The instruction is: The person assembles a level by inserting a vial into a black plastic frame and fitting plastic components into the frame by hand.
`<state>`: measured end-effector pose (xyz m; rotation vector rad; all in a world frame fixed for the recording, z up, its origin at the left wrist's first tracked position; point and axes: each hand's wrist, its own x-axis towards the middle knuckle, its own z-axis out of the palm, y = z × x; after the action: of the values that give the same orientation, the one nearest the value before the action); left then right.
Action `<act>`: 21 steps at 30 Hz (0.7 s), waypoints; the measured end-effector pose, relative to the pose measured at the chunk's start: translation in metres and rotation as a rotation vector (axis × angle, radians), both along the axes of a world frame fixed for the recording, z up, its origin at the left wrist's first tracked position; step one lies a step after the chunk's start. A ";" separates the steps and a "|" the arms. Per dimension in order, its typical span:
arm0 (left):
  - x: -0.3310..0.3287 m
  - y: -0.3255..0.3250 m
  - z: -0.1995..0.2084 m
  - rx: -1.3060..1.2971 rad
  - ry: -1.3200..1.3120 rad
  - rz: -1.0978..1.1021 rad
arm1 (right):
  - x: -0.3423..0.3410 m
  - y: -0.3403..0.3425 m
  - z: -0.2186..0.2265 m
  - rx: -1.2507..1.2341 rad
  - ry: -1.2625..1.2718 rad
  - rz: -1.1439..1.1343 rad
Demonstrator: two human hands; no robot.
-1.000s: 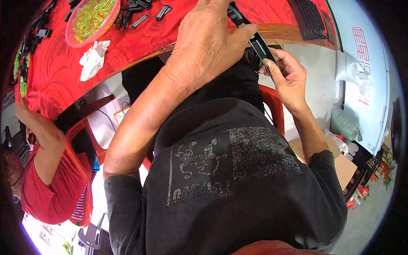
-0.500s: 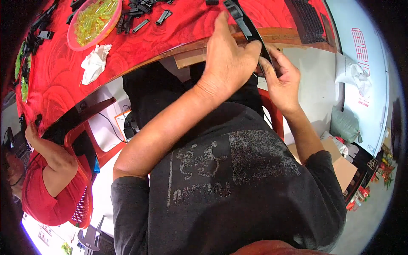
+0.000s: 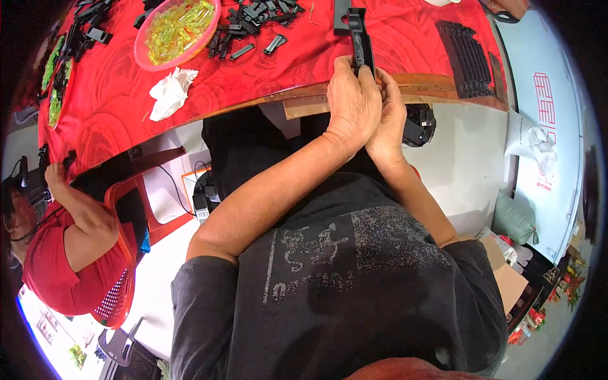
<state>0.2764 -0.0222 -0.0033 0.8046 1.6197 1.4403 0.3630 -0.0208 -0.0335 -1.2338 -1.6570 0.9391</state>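
Note:
Both hands are close together at the near table edge, around a long, narrow black plastic part (image 3: 363, 45) that points away from me. My left hand (image 3: 354, 104) is closed on its near end, thumb side against it. Beside it and partly behind it, my right hand (image 3: 389, 117) also grips that end; some of its fingers are hidden. The part looks hollow or channelled along its upper face. Just left of its far end lies a dark flat block (image 3: 341, 19) on the red tablecloth (image 3: 285, 63).
A pink bowl (image 3: 151, 66) holds clear yellow pieces. Small black parts (image 3: 253, 22) lie beside it, and a crumpled tissue (image 3: 172, 95) sits nearer. Black strips (image 3: 465, 60) lie in a row at right. A person in red (image 3: 69, 272) sits at left. A black object (image 3: 419, 125) shows below the table.
My hands have drawn together, and the black part has swung from a slant to nearly straight ahead. My left fingers, stretched before, now close on it. The view has shifted.

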 end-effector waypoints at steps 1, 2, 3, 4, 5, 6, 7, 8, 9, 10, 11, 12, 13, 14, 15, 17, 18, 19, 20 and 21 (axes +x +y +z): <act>0.000 0.001 -0.004 0.002 0.004 0.005 | -0.002 -0.003 0.002 -0.018 -0.016 0.012; 0.000 0.002 -0.009 -0.006 -0.050 0.020 | -0.004 -0.004 0.003 -0.035 -0.033 0.023; 0.000 0.003 -0.014 -0.014 -0.104 0.034 | -0.006 -0.003 0.001 -0.033 -0.029 0.028; -0.001 0.005 -0.016 -0.012 -0.102 0.033 | -0.006 -0.003 -0.001 -0.027 0.003 0.038; -0.001 0.006 -0.018 -0.015 -0.067 0.024 | -0.006 -0.002 -0.003 -0.022 0.034 0.048; -0.002 0.007 -0.021 -0.019 -0.032 0.016 | -0.007 -0.002 -0.003 -0.020 0.036 0.047; -0.004 0.008 -0.019 -0.018 -0.030 0.016 | -0.007 -0.002 -0.004 0.026 0.008 0.045; -0.005 0.010 -0.018 -0.046 0.010 0.001 | -0.007 -0.002 -0.004 0.071 -0.020 0.043; -0.007 0.010 -0.017 -0.073 0.049 -0.014 | -0.007 -0.003 -0.004 0.072 -0.018 0.043; -0.008 0.010 -0.016 -0.073 0.051 -0.014 | -0.007 -0.004 -0.002 0.058 -0.048 0.041; -0.008 0.009 -0.014 -0.075 0.006 0.000 | -0.008 -0.005 0.000 0.045 -0.079 0.038; -0.009 0.009 -0.013 -0.077 -0.039 0.015 | -0.009 -0.005 0.001 0.045 -0.077 0.038; -0.009 0.009 -0.013 -0.077 -0.037 0.016 | -0.010 -0.006 0.004 0.059 -0.082 0.050; -0.010 0.009 -0.014 -0.074 -0.017 0.016 | -0.010 -0.006 0.005 0.073 -0.088 0.061; -0.011 0.009 -0.014 -0.070 0.003 0.017 | -0.010 -0.005 0.003 0.073 -0.086 0.062; -0.011 0.009 -0.011 -0.069 -0.010 0.005 | -0.009 -0.003 -0.003 0.163 -0.089 0.066; -0.011 0.009 -0.010 -0.066 -0.024 -0.006 | -0.008 -0.004 -0.003 0.162 -0.088 0.065; -0.011 0.009 -0.011 -0.067 -0.022 -0.004 | -0.009 -0.004 0.000 0.171 -0.080 0.080; -0.012 0.010 -0.013 -0.060 -0.001 0.007 | -0.010 -0.005 0.002 0.180 -0.072 0.094; -0.012 0.011 -0.014 -0.053 0.021 0.018 | -0.010 -0.005 0.001 0.179 -0.070 0.096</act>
<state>0.2644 -0.0113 -0.0175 0.7793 1.6778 1.3999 0.3531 -0.0260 -0.0321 -1.0851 -1.8274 0.7928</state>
